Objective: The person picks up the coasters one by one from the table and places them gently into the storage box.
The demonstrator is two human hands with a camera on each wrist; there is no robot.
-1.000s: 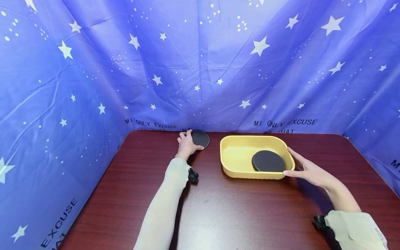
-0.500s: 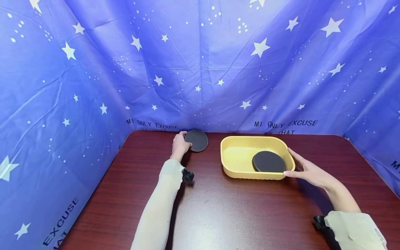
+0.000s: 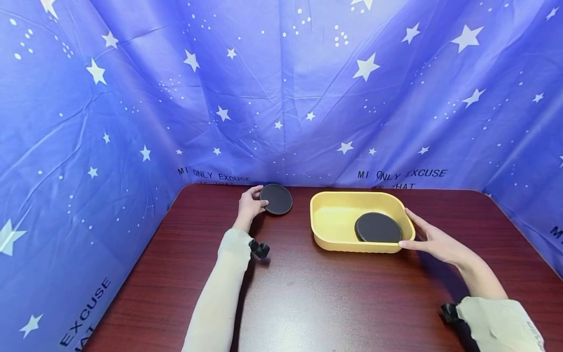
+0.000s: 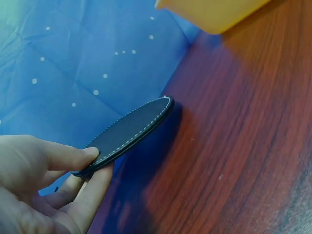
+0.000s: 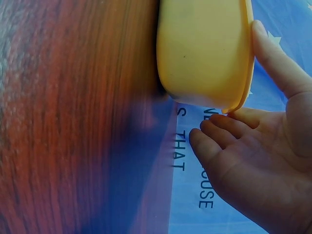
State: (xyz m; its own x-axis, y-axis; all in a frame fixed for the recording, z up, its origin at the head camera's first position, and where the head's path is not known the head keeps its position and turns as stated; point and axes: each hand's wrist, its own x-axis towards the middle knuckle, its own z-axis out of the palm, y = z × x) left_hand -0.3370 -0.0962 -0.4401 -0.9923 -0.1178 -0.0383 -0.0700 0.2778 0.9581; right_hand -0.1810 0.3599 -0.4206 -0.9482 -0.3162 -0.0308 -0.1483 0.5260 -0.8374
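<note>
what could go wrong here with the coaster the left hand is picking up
The left hand pinches only the rim of the round black stitched coaster, so it could slip onto the dark wooden table. The right hand merely rests against the yellow plastic tray, which might slide if bumped.

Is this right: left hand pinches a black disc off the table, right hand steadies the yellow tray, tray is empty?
Not quite: the yellow tray is not empty. The head view shows a second black disc lying in it. The rest stands: the left hand pinches the black disc by its edge, and the right hand rests against the tray's rim.
</note>
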